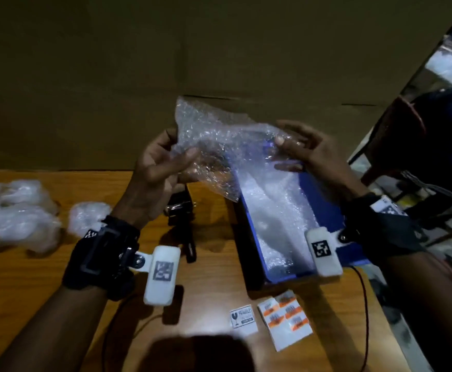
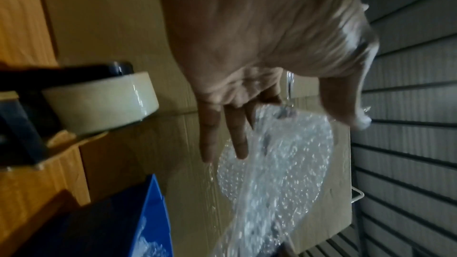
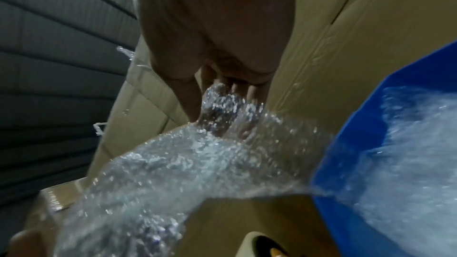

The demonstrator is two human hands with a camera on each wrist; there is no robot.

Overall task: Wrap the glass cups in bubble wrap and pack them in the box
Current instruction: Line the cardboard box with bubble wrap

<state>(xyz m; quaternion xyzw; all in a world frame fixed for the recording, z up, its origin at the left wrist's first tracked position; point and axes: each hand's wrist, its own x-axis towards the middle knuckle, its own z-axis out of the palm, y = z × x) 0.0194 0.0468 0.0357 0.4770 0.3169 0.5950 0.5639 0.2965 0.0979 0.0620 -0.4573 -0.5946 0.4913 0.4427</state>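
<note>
- Nearest the camera, sticker sheets and a fragile label lie on the wooden table, just in front of the blue box.
- The box, already lined with bubble wrap, sits open beneath the right wrist.
- Above its far end, both hands hold a bubble wrap sheet in the air: the left hand pinches one side between thumb and fingers, the right hand grips the other edge with curled fingers.
- No glass cup can be made out through the blurred plastic.
- Wrapped bundles wait at far left; a tape dispenser stands mid-table.
- Done well, this step likely means spreading the sheet flat and keeping even tension before rolling.
</note>
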